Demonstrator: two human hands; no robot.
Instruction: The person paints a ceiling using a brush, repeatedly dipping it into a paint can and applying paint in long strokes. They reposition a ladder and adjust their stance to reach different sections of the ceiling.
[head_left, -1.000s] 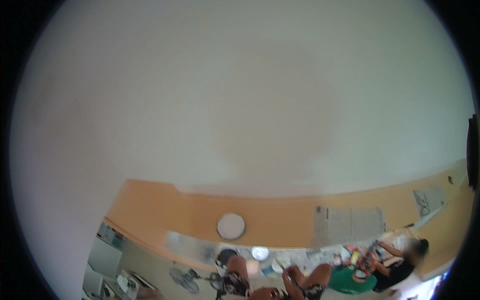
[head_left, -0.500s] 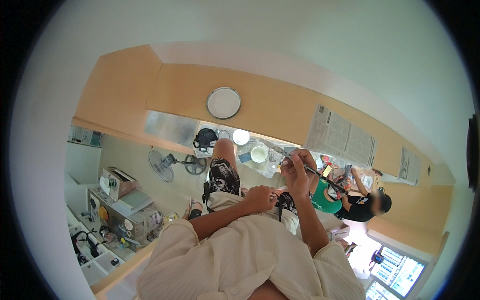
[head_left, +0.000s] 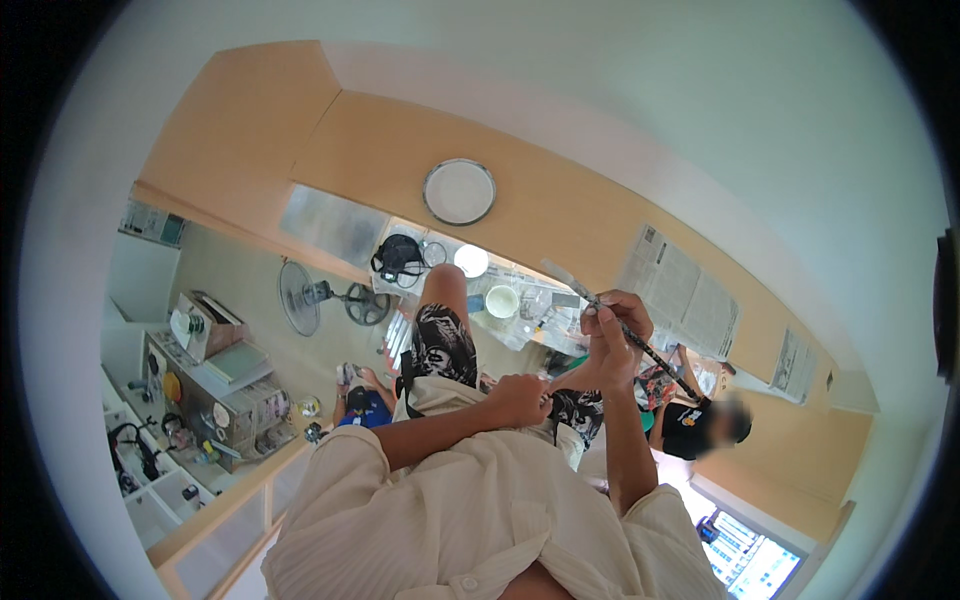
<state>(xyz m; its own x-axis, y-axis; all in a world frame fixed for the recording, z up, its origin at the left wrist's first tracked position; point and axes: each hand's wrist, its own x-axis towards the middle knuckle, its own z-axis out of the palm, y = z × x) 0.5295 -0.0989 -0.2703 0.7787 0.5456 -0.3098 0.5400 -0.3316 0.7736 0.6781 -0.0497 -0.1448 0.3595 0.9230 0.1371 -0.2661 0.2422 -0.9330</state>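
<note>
My right hand (head_left: pixel 615 338) is raised in front of me and grips a long thin paintbrush (head_left: pixel 640 345) with a dark handle; its pale bristles (head_left: pixel 556 268) point up and to the left. My left hand (head_left: pixel 520 400) is curled closed and rests on my lap, against my black-and-white patterned shorts (head_left: pixel 442 345). Nothing shows inside that hand. My cream ribbed shirt (head_left: pixel 470 520) fills the lower middle of the view. A small white bucket (head_left: pixel 501 301) stands beyond my knee, near the brush tip.
Newspaper sheets (head_left: pixel 680 290) cover the orange wall. A person in a black shirt (head_left: pixel 700 428) is at the right, another in blue (head_left: pixel 362 405) sits lower left. A standing fan (head_left: pixel 300 298), a black bag (head_left: pixel 398 255) and cluttered shelves (head_left: pixel 215 375) are at the left.
The view has swung from the white ceiling down onto my body. Both hands came into view, the right one holding the paintbrush, which has since risen slightly.
</note>
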